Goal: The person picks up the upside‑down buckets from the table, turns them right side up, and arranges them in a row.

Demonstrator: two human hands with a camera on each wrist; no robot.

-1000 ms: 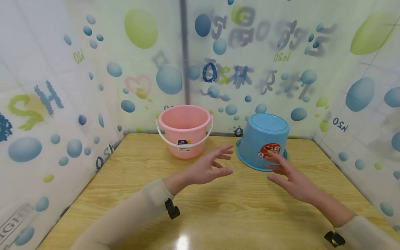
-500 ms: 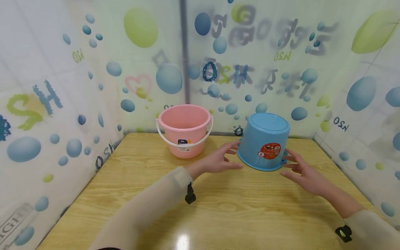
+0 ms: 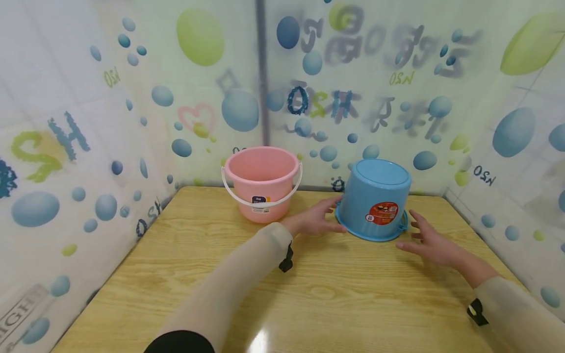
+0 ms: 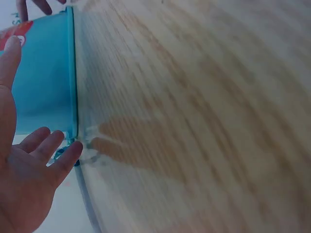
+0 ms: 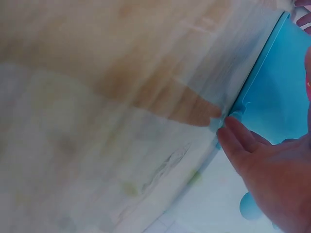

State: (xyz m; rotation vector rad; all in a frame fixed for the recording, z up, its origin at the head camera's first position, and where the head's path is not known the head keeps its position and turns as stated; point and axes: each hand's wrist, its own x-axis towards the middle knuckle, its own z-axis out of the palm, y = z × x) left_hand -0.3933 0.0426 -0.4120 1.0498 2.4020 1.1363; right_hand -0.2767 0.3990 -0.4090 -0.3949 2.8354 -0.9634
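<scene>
A blue bucket [image 3: 359, 201] stands upside down on the wooden table, its rim down and a red label on its side. My left hand [image 3: 314, 218] is at the bucket's left side, fingers spread beside the rim; in the left wrist view this hand [image 4: 29, 179] has its fingertips close to the handle joint. On the other side my right hand [image 3: 434, 245] has its fingers extended near the right handle joint. In the right wrist view, that hand's fingers [image 5: 238, 141] lie right at the bucket's rim [image 5: 262, 60]. Neither hand is curled round anything.
A pink bucket [image 3: 244, 196] with a white handle stands upright left of the blue one, behind my left forearm. The wooden table [image 3: 335, 304] meets patterned curtains [image 3: 203, 98] at the back and on both sides.
Both hands have moved apart, the left going forward to the blue bucket's left side and the right shifting outward to its right side. The buckets have stayed in place.
</scene>
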